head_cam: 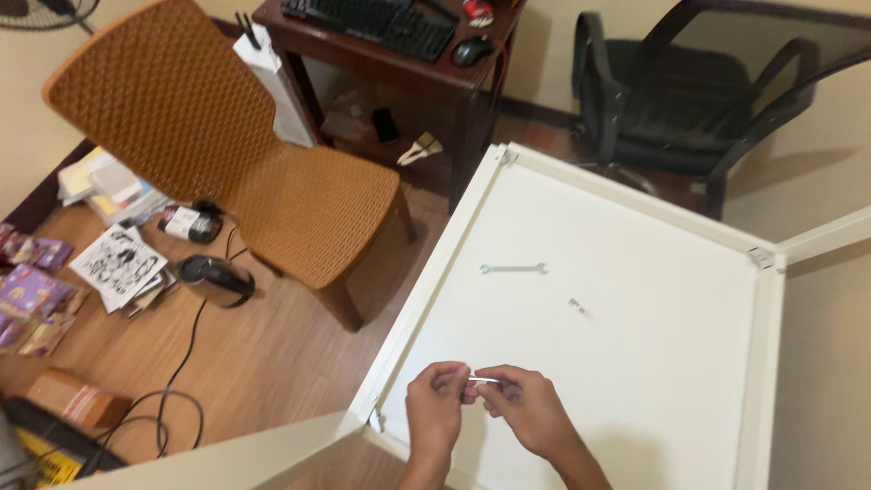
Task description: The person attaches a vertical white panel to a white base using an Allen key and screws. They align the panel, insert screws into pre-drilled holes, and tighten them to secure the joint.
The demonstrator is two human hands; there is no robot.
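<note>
My left hand (434, 404) and my right hand (526, 408) meet over the near part of a white upturned table panel (635, 381). Between their fingertips they pinch a small thin metal bolt (484, 379), held level. Farther out on the panel lies a small silver wrench (513, 269). A tiny piece of metal hardware (578, 307) rests to the right of the wrench. White legs rise from the panel's corners at the near left (272, 454) and far right (830, 234).
An orange woven plastic chair (272, 172) stands left of the panel. A dark wooden desk with a keyboard (372, 23) and a mouse is at the back, a black office chair (689, 91) beside it. A kettle (216, 279), cables, papers and packets lie on the wooden floor.
</note>
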